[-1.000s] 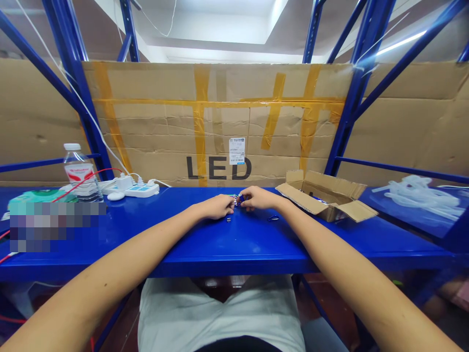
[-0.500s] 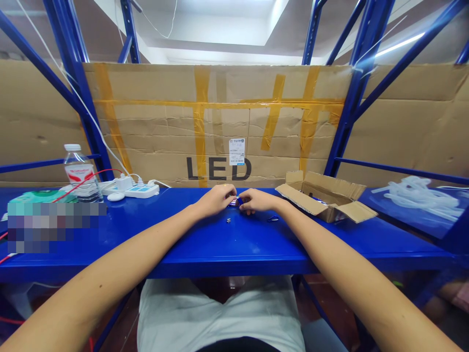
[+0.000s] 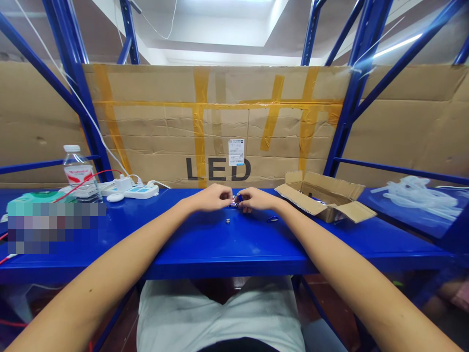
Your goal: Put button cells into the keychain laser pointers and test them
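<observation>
Over the blue table [image 3: 216, 244], my left hand [image 3: 217, 197] has its fingers drawn together at the left end of a small shiny metallic and bluish-purple piece [image 3: 233, 201]. Opposite it, my right hand [image 3: 258, 199] pinches the right side of that same piece, where a blue part shows between the fingers. The piece is too small and too covered for me to tell its kind. Just in front of my hands lies a tiny silver metal part [image 3: 227, 221]. A small dark blue item with a shiny edge [image 3: 272, 219] rests below my right wrist.
An open cardboard box [image 3: 322, 195] with blue items inside stands to the right, and coiled translucent tubing [image 3: 421, 198] lies beyond it. On the left are a water bottle [image 3: 79, 176], a white power strip [image 3: 141, 191] and a green package [image 3: 40, 196]. A cardboard wall [image 3: 164, 132] closes the back.
My left hand has shifted slightly left, uncovering more of the small shiny piece. My right hand stays nearly in place, and the loose parts have not moved.
</observation>
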Action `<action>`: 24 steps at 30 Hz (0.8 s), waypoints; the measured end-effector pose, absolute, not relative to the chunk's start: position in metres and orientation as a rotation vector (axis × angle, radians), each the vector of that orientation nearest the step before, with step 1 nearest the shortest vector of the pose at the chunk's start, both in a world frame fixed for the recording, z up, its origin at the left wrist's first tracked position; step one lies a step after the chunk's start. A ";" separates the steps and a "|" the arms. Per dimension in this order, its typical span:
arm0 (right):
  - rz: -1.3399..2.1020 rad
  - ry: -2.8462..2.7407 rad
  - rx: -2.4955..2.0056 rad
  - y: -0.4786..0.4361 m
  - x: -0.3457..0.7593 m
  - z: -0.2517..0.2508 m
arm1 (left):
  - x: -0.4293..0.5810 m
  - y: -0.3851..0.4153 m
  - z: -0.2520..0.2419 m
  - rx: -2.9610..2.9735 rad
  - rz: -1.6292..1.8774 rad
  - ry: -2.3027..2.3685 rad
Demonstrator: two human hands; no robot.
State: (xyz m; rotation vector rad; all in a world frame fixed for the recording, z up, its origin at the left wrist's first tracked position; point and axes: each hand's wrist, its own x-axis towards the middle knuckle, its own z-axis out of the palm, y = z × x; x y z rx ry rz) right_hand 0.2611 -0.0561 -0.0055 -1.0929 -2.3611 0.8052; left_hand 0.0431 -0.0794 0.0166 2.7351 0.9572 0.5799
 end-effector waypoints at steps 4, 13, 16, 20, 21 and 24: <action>0.805 -2.346 -1.077 -0.056 0.261 -0.005 | 0.040 -0.086 0.019 2.484 0.034 1.000; 0.758 -2.367 -1.052 -0.058 0.261 -0.005 | 0.044 -0.076 0.010 2.605 0.300 0.966; 0.702 -2.400 -1.040 -0.058 0.260 -0.006 | 0.043 -0.071 0.011 2.615 0.704 0.993; 0.674 -2.441 -0.994 -0.061 0.254 -0.008 | 0.047 -0.070 0.009 2.553 0.995 0.988; 0.689 -2.441 -0.968 -0.061 0.252 -0.009 | 0.048 -0.071 0.008 2.553 0.997 0.977; 0.767 -2.404 -0.913 -0.063 0.247 -0.012 | 0.051 -0.071 0.006 2.549 0.972 0.965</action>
